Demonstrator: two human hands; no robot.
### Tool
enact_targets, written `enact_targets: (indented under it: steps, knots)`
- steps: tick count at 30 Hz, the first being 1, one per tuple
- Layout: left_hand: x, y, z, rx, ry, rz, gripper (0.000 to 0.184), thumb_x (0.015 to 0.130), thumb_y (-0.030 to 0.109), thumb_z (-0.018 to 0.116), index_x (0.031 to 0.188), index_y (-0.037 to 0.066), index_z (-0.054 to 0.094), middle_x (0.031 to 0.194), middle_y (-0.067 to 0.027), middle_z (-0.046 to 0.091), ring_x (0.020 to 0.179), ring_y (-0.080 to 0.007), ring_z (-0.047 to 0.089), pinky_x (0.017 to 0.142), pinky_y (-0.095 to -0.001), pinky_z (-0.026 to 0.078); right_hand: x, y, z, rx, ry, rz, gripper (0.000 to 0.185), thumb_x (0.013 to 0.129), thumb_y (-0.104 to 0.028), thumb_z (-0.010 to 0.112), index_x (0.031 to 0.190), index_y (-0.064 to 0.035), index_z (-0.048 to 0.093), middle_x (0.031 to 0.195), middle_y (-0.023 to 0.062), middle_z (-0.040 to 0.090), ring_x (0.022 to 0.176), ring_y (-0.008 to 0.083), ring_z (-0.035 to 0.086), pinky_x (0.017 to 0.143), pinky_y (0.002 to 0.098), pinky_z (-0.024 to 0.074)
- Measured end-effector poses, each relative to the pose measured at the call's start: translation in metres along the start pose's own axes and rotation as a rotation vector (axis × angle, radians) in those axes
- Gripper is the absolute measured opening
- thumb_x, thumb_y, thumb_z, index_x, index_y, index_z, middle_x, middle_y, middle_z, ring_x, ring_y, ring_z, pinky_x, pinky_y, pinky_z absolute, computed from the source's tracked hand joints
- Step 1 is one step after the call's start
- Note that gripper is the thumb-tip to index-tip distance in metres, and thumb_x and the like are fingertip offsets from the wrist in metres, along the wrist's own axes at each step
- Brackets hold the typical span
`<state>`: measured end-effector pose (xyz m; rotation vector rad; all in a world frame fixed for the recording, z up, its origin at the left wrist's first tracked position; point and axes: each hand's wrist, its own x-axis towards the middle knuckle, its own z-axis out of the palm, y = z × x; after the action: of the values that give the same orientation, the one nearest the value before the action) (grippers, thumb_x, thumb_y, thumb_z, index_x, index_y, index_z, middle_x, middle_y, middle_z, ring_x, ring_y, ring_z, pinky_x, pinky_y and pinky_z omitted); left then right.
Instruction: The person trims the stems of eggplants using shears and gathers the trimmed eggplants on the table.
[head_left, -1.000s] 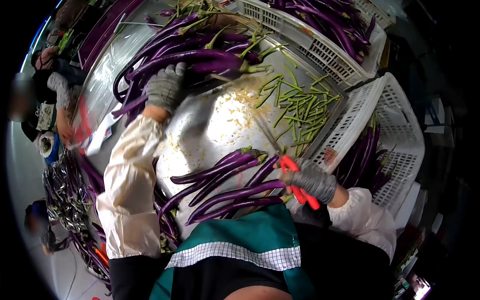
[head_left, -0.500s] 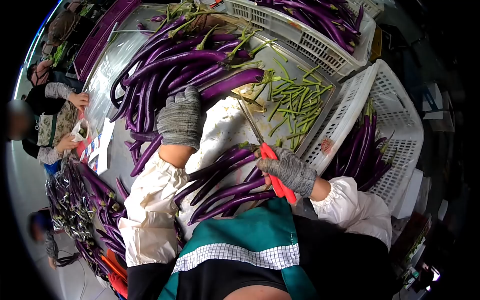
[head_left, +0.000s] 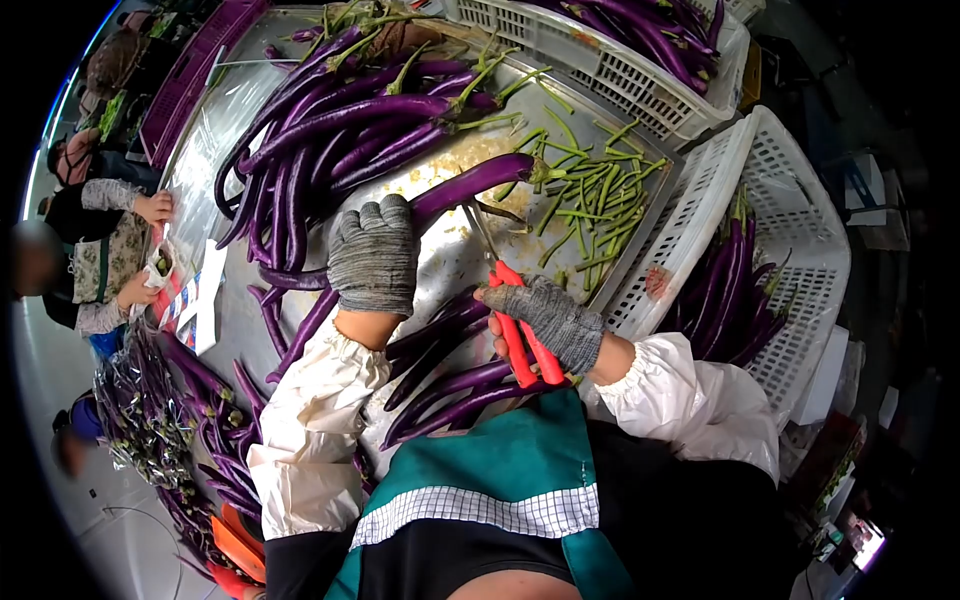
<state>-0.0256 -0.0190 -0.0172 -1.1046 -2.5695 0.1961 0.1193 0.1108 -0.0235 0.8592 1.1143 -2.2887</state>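
Note:
My left hand (head_left: 374, 256), in a grey knit glove, is closed around a long purple eggplant (head_left: 475, 187). The eggplant's green stem end points right, over a pile of cut green stems (head_left: 600, 205). In my gloved right hand (head_left: 553, 322) are red-handled scissors (head_left: 543, 357). Their blades point up and left, just below the held eggplant. A large heap of eggplants (head_left: 350, 140), many with long stems, lies beyond my left hand. Several more eggplants (head_left: 460, 385) lie on the metal table (head_left: 440, 235) between my forearms.
A white crate (head_left: 690, 235) holding eggplants stands at right. Another white crate (head_left: 600, 60) with eggplants is at the back. Bagged eggplants (head_left: 145, 410) lie at left. Across the left edge, a person's hands (head_left: 150, 208) are near a small bag. A purple crate (head_left: 195, 75) stands beyond.
My left hand has shifted slightly right and down with the eggplant. My right hand has moved a little left and up, and the scissor blades are nearer the eggplant.

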Motion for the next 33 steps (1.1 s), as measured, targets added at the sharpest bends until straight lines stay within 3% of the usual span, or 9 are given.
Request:
enact_targets:
  steps: [3,16,19,28,33]
  knots:
    - [0.001,0.001,-0.001,-0.013,0.035,0.007,0.020,0.073,0.021,0.057,0.087,0.009,0.052,0.074,-0.0078,0.052,0.072,-0.0253,0.053,0.064,-0.0379,0.044,-0.002,0.000,0.007,-0.050,0.034,-0.030,0.029,0.080,-0.030,0.058,0.082,-0.0025,0.050,0.062,0.0052,0.052,0.047,0.0153,0.053,0.043,0.0290,0.0446]
    - [-0.005,0.001,0.000,0.001,0.092,0.038,0.019,0.075,0.024,0.056,0.084,0.009,0.051,0.073,-0.0075,0.051,0.071,-0.0255,0.053,0.065,-0.0378,0.045,-0.002,0.004,0.009,-0.024,0.058,-0.035,0.028,0.081,-0.030,0.058,0.083,-0.0032,0.049,0.062,0.0044,0.051,0.045,0.0153,0.052,0.042,0.0291,0.0434]
    - [-0.011,0.000,0.004,0.015,0.098,0.030,0.032,0.070,0.037,0.063,0.084,0.011,0.051,0.076,-0.0056,0.052,0.075,-0.0252,0.052,0.065,-0.0394,0.044,0.001,0.008,0.009,-0.020,0.044,-0.058,0.027,0.081,-0.029,0.057,0.084,-0.0034,0.049,0.060,0.0039,0.050,0.043,0.0152,0.050,0.041,0.0287,0.0419]
    - [0.002,-0.018,-0.001,-0.082,0.106,-0.008,0.045,0.061,0.036,0.071,0.091,0.010,0.050,0.078,-0.0058,0.054,0.075,-0.0260,0.052,0.061,-0.0388,0.045,0.004,0.017,-0.030,0.323,-0.062,0.089,0.020,0.081,-0.022,0.056,0.086,-0.0026,0.051,0.058,0.0040,0.050,0.044,0.0162,0.051,0.039,0.0277,0.0408]
    - [-0.003,-0.037,0.014,-0.169,-0.240,0.015,0.041,0.064,0.033,0.069,0.092,0.010,0.050,0.082,-0.0091,0.056,0.082,-0.0287,0.054,0.068,-0.0425,0.041,-0.035,0.002,-0.062,0.516,-0.134,0.064,0.029,0.084,-0.023,0.049,0.099,0.0022,0.050,0.067,0.0087,0.055,0.057,0.0220,0.057,0.052,0.0343,0.0479]
